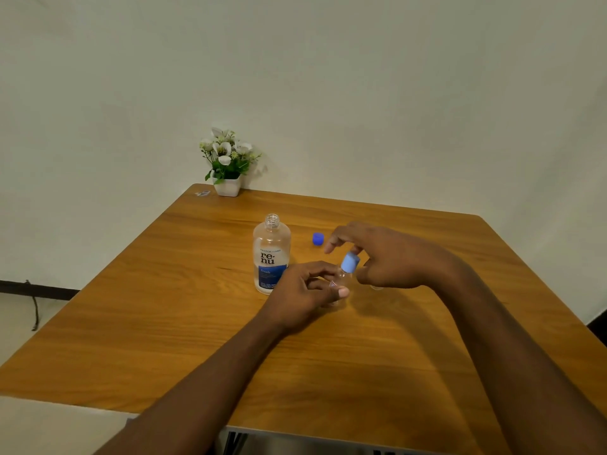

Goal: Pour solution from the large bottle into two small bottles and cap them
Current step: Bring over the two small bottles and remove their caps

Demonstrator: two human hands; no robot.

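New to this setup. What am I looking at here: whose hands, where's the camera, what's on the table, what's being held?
There is no robot: a person works with two bare hands. The single picture comes from a wide-angle camera worn on the head, looking forward and down.

On the wooden table stand a large clear solution bottle with a blue and white label, its neck open, a loose dark blue cap lying to its right, and a small white pot of white flowers at the far corner.

The left hand grips a small clear bottle. The right hand pinches the light blue cap sitting on that bottle's neck, apparently capping it. Something clear peeks out under the right hand, possibly the second small bottle; it is too hidden to tell.
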